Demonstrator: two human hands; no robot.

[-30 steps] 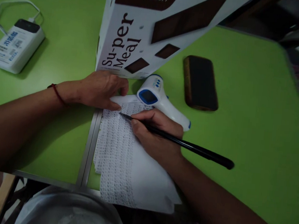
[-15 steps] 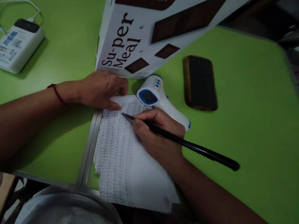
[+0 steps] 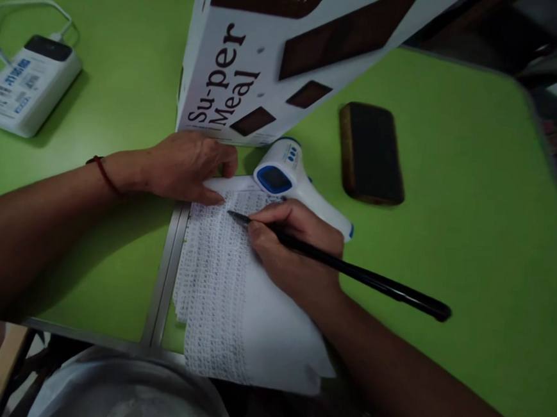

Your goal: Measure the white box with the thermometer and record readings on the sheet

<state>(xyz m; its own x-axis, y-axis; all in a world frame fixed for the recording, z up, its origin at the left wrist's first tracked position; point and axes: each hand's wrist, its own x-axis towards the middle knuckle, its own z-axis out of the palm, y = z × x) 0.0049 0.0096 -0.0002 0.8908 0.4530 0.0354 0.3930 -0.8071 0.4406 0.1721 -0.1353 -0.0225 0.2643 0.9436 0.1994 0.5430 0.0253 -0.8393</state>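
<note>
My right hand [image 3: 299, 252] grips a long black pen [image 3: 360, 273] between thumb and fingers. The pen's tip rests on or just over the upper part of a paper sheet [image 3: 279, 324], which carries dense columns of small handwriting on its left side. My left hand [image 3: 190, 166] lies at the sheet's upper left corner, thumb and forefinger apart, with nothing held; its other fingers are partly hidden. A white and blue infrared thermometer [image 3: 303, 194] lies across the top of the paper, partly behind my right hand. More written sheets show under the left edge.
A tall white NutriMotion box [image 3: 271, 54] stands beyond my hands. To the right lies a dark phone [image 3: 372, 151] in a brown case. At left a white power bank [image 3: 30, 89] has a cable plugged in. A metal seam [image 3: 164, 283] divides the green table [image 3: 459, 235].
The pen's tip has shifted very slightly right on the paper, and its rear end has swung a little right and down. My left hand keeps its place on the sheet.
</note>
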